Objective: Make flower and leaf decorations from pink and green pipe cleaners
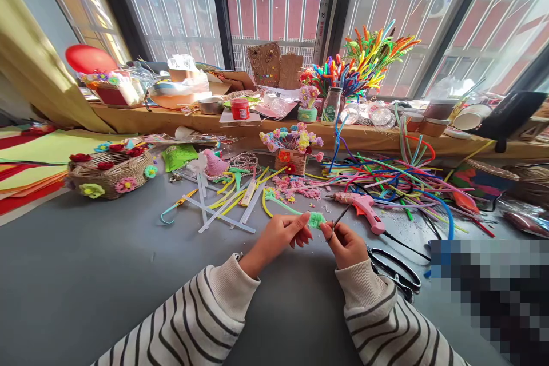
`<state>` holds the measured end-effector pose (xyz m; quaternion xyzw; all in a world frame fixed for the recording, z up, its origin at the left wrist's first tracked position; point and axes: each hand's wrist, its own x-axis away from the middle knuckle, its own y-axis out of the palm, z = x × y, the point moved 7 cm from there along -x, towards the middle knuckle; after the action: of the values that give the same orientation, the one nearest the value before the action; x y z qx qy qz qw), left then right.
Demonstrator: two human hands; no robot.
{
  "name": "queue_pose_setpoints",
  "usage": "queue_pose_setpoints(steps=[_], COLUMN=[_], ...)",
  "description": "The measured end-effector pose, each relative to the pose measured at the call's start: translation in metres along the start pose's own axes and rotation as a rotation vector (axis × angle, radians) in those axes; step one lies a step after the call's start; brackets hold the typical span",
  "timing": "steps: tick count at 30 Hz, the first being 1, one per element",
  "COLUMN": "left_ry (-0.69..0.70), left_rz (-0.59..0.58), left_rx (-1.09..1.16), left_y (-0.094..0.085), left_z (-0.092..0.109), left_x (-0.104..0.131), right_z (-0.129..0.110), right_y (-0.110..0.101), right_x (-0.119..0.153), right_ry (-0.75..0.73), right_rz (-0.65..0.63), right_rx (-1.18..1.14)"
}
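Observation:
My left hand (286,234) pinches a mint-green fuzzy pipe-cleaner piece (316,219) between thumb and finger. A pale green strand (285,205) runs from behind these fingers toward the upper left. Closed beside it, my right hand (348,245) grips a slim dark pointed tool (342,215); its exact kind is not clear. The right fingertips are at the green piece's right edge. A pink hot glue gun (362,209) lies just beyond my right hand. Black-handled scissors (397,269) rest by my right wrist, their blades out of sight.
Glue sticks (227,216) and yellow pipe cleaners lie left of my hands. Pink clippings (295,187) lie ahead, before a small flower box (290,161). Bundled pipe cleaners (398,174) spread at the right. A flower-trimmed woven basket (112,174) stands left. A cluttered windowsill (171,120) runs behind.

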<state>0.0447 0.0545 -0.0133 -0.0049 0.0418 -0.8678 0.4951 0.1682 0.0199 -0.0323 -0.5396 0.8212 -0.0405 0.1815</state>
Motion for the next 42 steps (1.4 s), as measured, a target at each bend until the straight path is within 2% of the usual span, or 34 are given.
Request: queue_pose_setpoints(steps=[3, 5, 8, 13, 17, 23, 25, 29, 35, 37, 42], left_ry=[-0.133, -0.170, -0.162, -0.144, -0.088, 0.025, 0.035, -0.044, -0.061, -0.050, 0.047], left_rz=[0.010, -0.011, -0.058, 0.026, 0.087, 0.267, 0.266, 0.204, 0.189, 0.199, 0.315], left_rx=[0.122, 0.221, 0.284, 0.240, 0.139, 0.013, 0.043, 0.177, 0.197, 0.171, 0.077], left_y=[-0.001, 0.000, 0.003, -0.003, -0.005, -0.012, -0.012, -0.009, -0.010, -0.008, -0.005], left_z=[-0.013, -0.016, -0.014, -0.015, -0.010, -0.002, -0.003, -0.010, -0.009, -0.010, -0.011], left_x=[-0.002, -0.001, 0.000, -0.001, -0.001, 0.001, 0.001, -0.002, -0.001, -0.001, -0.003], right_z=[-0.002, -0.002, 0.000, 0.001, 0.000, 0.008, 0.009, 0.007, 0.005, 0.004, 0.009], right_y=[0.006, 0.011, 0.016, 0.018, 0.019, 0.028, 0.030, 0.029, 0.025, 0.024, 0.021], right_x=[0.001, 0.002, 0.002, 0.002, 0.003, 0.008, 0.007, 0.004, 0.004, 0.004, 0.003], right_ry=[-0.032, -0.054, -0.063, -0.043, 0.009, 0.214, 0.237, 0.199, 0.189, 0.194, 0.251], right_rz=[-0.059, -0.103, -0.133, -0.157, -0.107, 0.037, 0.055, 0.037, 0.029, 0.046, 0.082], right_rx=[-0.050, -0.069, -0.061, -0.080, -0.117, -0.281, -0.321, -0.325, -0.322, -0.340, -0.367])
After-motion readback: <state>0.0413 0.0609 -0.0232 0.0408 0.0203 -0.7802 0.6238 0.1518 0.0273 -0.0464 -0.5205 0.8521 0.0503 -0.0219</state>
